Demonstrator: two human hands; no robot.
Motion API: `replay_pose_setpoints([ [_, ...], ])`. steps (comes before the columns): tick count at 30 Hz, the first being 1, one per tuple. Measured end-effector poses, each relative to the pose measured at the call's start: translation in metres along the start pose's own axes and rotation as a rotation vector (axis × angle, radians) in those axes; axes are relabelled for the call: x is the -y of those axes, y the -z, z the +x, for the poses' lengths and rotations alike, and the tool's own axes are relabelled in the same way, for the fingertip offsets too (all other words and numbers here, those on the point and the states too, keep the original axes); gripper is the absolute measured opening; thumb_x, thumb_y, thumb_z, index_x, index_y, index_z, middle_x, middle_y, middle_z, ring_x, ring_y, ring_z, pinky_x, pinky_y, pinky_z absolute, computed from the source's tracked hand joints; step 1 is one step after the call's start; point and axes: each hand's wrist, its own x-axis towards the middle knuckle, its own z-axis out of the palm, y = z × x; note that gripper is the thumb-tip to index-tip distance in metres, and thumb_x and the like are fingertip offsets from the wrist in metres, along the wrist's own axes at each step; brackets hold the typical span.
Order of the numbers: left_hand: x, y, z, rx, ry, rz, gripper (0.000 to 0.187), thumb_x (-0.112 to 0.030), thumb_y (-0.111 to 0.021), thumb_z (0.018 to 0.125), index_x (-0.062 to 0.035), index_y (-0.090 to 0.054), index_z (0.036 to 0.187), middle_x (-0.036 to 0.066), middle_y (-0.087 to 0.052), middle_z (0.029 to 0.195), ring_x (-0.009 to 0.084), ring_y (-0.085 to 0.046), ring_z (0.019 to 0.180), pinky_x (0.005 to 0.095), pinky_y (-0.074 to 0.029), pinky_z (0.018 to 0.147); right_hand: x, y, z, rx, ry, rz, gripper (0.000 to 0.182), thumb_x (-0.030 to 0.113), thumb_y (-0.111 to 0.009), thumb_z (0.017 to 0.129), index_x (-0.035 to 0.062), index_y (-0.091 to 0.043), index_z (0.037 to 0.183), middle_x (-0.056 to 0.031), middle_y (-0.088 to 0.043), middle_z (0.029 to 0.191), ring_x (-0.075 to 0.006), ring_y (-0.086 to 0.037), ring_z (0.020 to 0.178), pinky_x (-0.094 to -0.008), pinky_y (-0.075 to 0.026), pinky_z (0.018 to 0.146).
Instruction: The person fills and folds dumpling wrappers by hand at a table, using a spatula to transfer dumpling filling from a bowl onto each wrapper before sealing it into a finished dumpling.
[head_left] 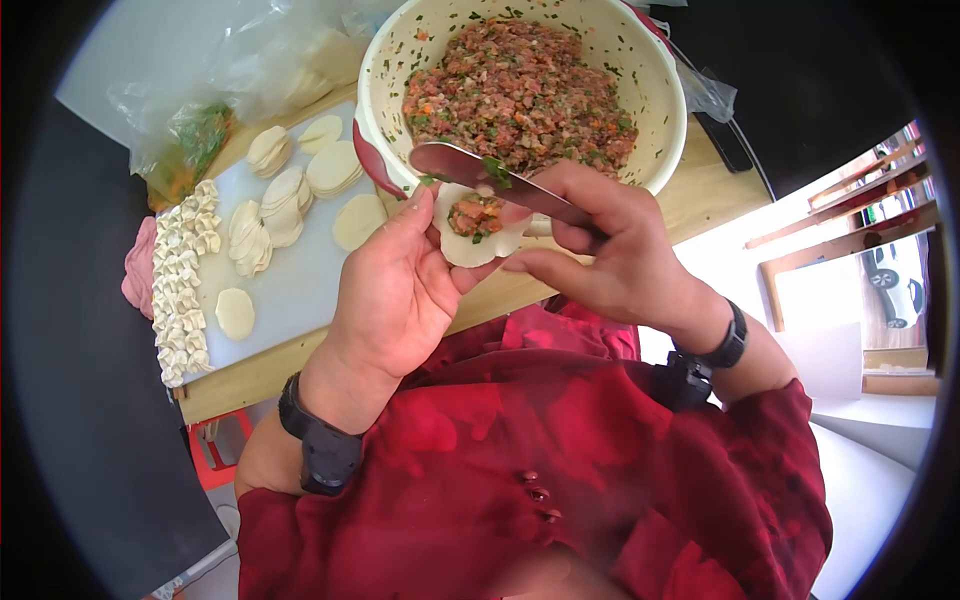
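A round dumpling wrapper (468,250) rests on the fingers of my left hand (390,285), thumb at its edge. In its middle sits a lump of meat filling (474,214) with green and orange bits. My right hand (610,230) grips a table knife (450,163), its blade pointing left across the wrapper's upper edge. Green scraps cling to the blade. Fingers of the right hand also reach the wrapper's right edge. Just beyond both hands stands a large cream bowl (371,100) of minced meat filling (520,95).
Left of the bowl, a white board (290,312) carries stacks of wrappers (334,168) and one single wrapper (235,314). Rows of folded dumplings (182,285) line its left side. Plastic bags (280,75) lie behind it. A red stool (222,450) stands below the wooden table (225,392).
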Motion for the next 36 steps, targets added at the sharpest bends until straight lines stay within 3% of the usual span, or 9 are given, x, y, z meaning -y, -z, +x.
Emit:
replay_pose_setpoints([
  [2, 0.003, -0.006, -0.001, 0.04, -0.015, -0.009, 0.042, -0.025, -0.032, 0.106, 0.0033, -0.038, 0.137, 0.016, -0.053, 0.132, 0.029, -0.057, 0.119, 0.0424, -0.05, 0.102, -0.004, -0.004, 0.008, 0.013, 0.014, -0.065, 0.021, 0.011, -0.076, 0.083, 0.0005, -0.061, 0.094, 0.0064, -0.05, 0.071, -0.0022, -0.035, 0.059, -0.0222, -0.032, 0.05],
  [4, 0.005, -0.009, -0.002, -0.1, -0.059, 0.144, 0.044, -0.027, -0.034, 0.106, 0.0051, -0.041, 0.136, 0.017, -0.052, 0.133, 0.0281, -0.057, 0.119, 0.0396, -0.05, 0.103, -0.009, -0.008, 0.014, -0.14, -0.106, 0.124, 0.016, 0.01, -0.074, 0.085, -0.0001, -0.062, 0.087, 0.0066, -0.052, 0.066, -0.0007, -0.037, 0.058, -0.0213, -0.033, 0.049],
  [5, 0.004, -0.01, -0.003, -0.08, -0.068, 0.205, 0.048, -0.03, -0.038, 0.105, 0.007, -0.041, 0.136, 0.016, -0.051, 0.136, 0.0244, -0.057, 0.119, 0.0382, -0.05, 0.103, -0.016, -0.016, 0.02, -0.208, -0.034, 0.33, 0.016, 0.01, -0.073, 0.085, -0.0006, -0.06, 0.086, 0.0046, -0.057, 0.067, 0.0004, -0.04, 0.057, -0.0202, -0.035, 0.049],
  [9, 0.007, -0.015, -0.003, -0.022, -0.14, 0.403, 0.048, -0.03, -0.04, 0.105, 0.005, -0.042, 0.138, 0.016, -0.05, 0.139, 0.0236, -0.056, 0.121, 0.0359, -0.051, 0.101, -0.017, -0.019, 0.024, -0.204, -0.132, 0.253, 0.017, 0.01, -0.072, 0.086, -0.0008, -0.059, 0.086, 0.0019, -0.061, 0.069, 0.0008, -0.044, 0.059, -0.0192, -0.036, 0.049],
  [11, 0.008, -0.016, -0.001, -0.06, -0.211, 0.704, 0.042, -0.022, -0.048, 0.103, 0.0047, -0.048, 0.134, 0.015, -0.055, 0.134, 0.0219, -0.059, 0.117, 0.0356, -0.053, 0.098, -0.015, -0.021, 0.025, -0.21, -0.14, 0.2, 0.019, 0.011, -0.073, 0.086, -0.0006, -0.058, 0.088, 0.002, -0.06, 0.071, 0.0002, -0.042, 0.059, -0.0197, -0.036, 0.05],
  [18, -0.002, -0.005, -0.001, -0.098, -0.255, 0.6, 0.033, -0.017, -0.054, 0.1, 0.0037, -0.057, 0.126, 0.013, -0.062, 0.124, 0.0212, -0.062, 0.111, 0.035, -0.055, 0.094, -0.019, -0.015, 0.022, -0.188, -0.123, 0.232, 0.029, 0.019, -0.078, 0.083, -0.0008, -0.059, 0.09, 0.0014, -0.059, 0.075, -0.0015, -0.045, 0.062, -0.0205, -0.039, 0.053],
  [20, -0.004, -0.004, -0.002, -0.097, -0.228, 0.552, 0.032, -0.018, -0.055, 0.099, 0.0019, -0.059, 0.124, 0.011, -0.064, 0.118, 0.0174, -0.064, 0.102, 0.0293, -0.057, 0.086, -0.011, -0.01, 0.023, -0.095, -0.067, 0.061, 0.03, 0.019, -0.079, 0.083, -0.0012, -0.061, 0.095, 0.0004, -0.061, 0.076, -0.0027, -0.049, 0.065, -0.0207, -0.043, 0.057],
  [26, -0.008, 0.009, -0.002, -0.167, -0.333, 0.833, 0.026, -0.017, -0.063, 0.095, -0.0035, -0.066, 0.117, 0.005, -0.068, 0.103, 0.0087, -0.06, 0.077, 0.021, -0.051, 0.065, -0.016, -0.018, 0.024, -0.131, -0.141, 0.178, 0.018, 0.01, -0.074, 0.086, -0.0008, -0.064, 0.095, -0.0017, -0.066, 0.081, -0.0034, -0.054, 0.071, -0.0221, -0.047, 0.061],
  [36, -0.013, 0.016, -0.004, -0.234, -0.584, 1.042, 0.021, 0.001, -0.071, 0.084, -0.0041, -0.071, 0.104, 0.001, -0.059, 0.094, 0.0079, -0.063, 0.082, 0.0207, -0.056, 0.065, -0.012, -0.037, 0.031, -0.196, 0.054, 0.068, 0.015, 0.004, -0.072, 0.084, 0.0003, -0.067, 0.098, -0.0055, -0.065, 0.076, -0.0093, -0.057, 0.065, -0.0241, -0.045, 0.057],
])
